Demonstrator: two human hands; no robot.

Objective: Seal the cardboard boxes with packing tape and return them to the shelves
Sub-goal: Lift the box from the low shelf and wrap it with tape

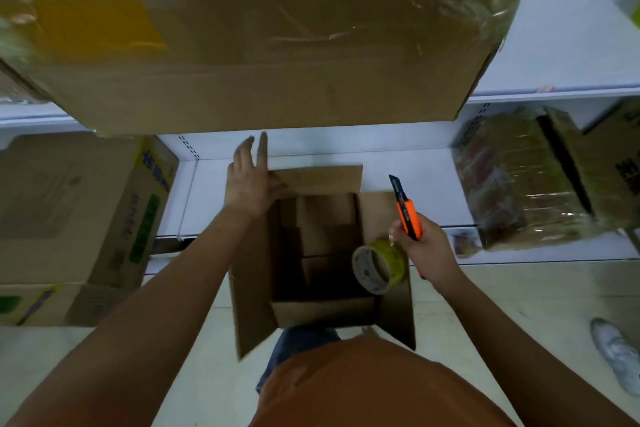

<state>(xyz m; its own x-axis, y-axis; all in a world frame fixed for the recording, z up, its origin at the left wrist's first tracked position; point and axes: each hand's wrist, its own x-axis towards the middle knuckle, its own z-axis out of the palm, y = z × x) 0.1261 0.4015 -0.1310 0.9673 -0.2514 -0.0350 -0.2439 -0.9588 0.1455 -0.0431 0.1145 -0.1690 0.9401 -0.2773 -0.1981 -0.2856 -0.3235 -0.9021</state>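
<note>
Open box: a small cardboard box (pixel 322 253) stood open in front of the person, its flaps up and spread, its far end at the edge of the lower white shelf (pixel 415 163).
Left hand: the left hand (pixel 251 180) lay on the far left flap of the open box, its fingers (pixel 263 146) straight and spread, gripping nothing.
Right hand: the right hand (pixel 426 250) was curled around an orange knife (pixel 407 210) with its dark blade pushed out and pointing up and away.
Tape: a yellowish tape roll (pixel 379 263) hung at the same hand, over the near right corner of the open box; which fingers held it could not be told.
Big box: a large box (pixel 242 28) with clear tape across it sat on the upper shelf, overhanging the lower one.
Left side: a printed box (pixel 79 208) stood on the lower shelf, well apart from the open box.
Right side: a wrapped box (pixel 523 180) covered in shiny tape rested on the lower shelf.
Floor: a white shoe (pixel 616 354) showed on the pale floor at the right edge.
</note>
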